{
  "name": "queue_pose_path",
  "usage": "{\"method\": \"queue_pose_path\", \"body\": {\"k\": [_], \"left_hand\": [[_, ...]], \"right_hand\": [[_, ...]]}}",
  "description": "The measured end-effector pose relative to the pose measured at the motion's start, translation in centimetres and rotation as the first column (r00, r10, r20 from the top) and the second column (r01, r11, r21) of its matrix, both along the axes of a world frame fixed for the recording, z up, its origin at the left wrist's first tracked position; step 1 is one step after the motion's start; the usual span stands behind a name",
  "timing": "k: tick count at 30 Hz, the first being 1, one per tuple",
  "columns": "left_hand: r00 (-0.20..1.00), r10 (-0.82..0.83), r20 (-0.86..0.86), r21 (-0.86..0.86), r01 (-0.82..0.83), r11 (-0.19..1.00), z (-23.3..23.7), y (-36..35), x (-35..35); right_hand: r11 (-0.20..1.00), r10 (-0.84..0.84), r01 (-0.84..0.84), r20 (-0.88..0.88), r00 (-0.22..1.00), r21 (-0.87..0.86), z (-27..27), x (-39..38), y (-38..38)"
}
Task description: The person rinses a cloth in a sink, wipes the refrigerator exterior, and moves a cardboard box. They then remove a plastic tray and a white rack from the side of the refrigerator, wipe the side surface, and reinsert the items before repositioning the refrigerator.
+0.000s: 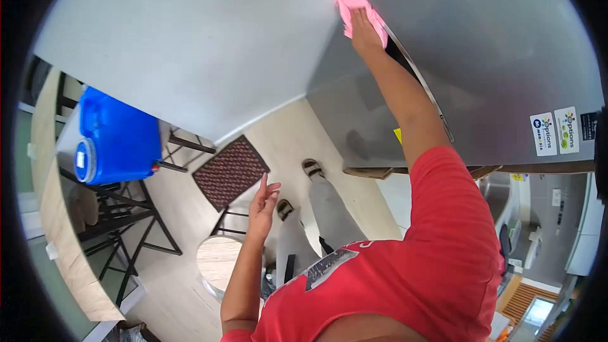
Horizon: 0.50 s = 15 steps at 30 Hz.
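My right hand point(366, 33) presses a bunched pink cloth point(350, 5) against the grey refrigerator point(468, 38), near the upper end of the long handle strip along its door edge. The fingers lie over the cloth, and part of it sticks out past them. Lower down, my left hand point(263, 201) hangs in the air in front of my body, its fingers apart and nothing in it. Beneath that hand are the floor and a dark patterned mat point(231, 173).
A blue jerrycan point(120, 136) stands at the left by a wooden-topped table point(63, 266) with black legs. Near my left forearm is a round stool point(217, 259). A pale wall panel point(209, 38) meets the refrigerator. Kitchen fittings show at the lower right.
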<state>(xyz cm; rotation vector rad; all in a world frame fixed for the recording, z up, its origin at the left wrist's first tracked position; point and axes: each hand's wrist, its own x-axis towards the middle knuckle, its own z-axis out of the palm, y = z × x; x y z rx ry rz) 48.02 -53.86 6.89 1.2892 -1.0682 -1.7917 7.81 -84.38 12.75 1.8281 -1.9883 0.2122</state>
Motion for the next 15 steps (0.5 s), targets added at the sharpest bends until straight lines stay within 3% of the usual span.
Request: {"method": "queue_pose_path", "body": {"k": [1, 2, 3, 5, 8, 10, 12, 13, 15], "left_hand": [[1.0, 0.019, 0.004, 0.002, -0.019, 1.0, 1.2, -0.2, 0.9], [1.0, 0.028, 0.007, 0.018, -0.028, 0.999, 2.4, 0.2, 1.4], [1.0, 0.013, 0.011, 0.018, -0.014, 1.0, 3.0, 0.6, 1.9], [0.999, 0.027, 0.02, -0.007, -0.027, 1.0, 3.3, 1.5, 1.1], [0.998, -0.031, 0.048, -0.007, 0.032, 0.999, 4.7, 1.1, 1.4], [0.996, -0.082, 0.039, -0.01, 0.082, 0.997, 5.2, 0.0, 1.4], [0.991, -0.123, 0.049, -0.019, 0.124, 0.992, 5.3, -1.7, -0.2], [0.993, -0.119, -0.018, -0.03, 0.118, 0.993, 5.0, -2.9, -0.4], [0.989, -0.145, -0.002, -0.02, 0.145, 0.989, 6.4, -5.1, -1.8]], "right_hand": [[1.0, 0.008, -0.005, -0.278, 0.96, 0.009, -1.8, -0.6, 0.3], [0.999, 0.014, 0.005, -0.536, 0.844, 0.034, -3.7, -1.1, 1.3], [0.999, 0.002, 0.019, -0.533, 0.846, 0.034, -3.8, -1.0, 3.4], [0.994, -0.083, 0.101, -0.283, 0.956, 0.049, -4.4, -1.9, 8.7], [0.987, -0.132, 0.149, -0.225, 0.965, 0.058, -2.0, -1.2, 10.4], [0.974, -0.225, 0.221, -0.162, 0.961, -0.042, -1.4, -0.4, 7.8], [0.841, -0.498, 0.451, 0.102, 0.861, 0.3, -0.7, -0.7, 3.0], [0.936, -0.34, 0.345, 0.42, 0.841, 0.067, 0.8, 0.7, 3.1], [0.925, -0.378, 0.352, 0.464, 0.802, 0.145, 5.2, 3.7, 4.3]]}}
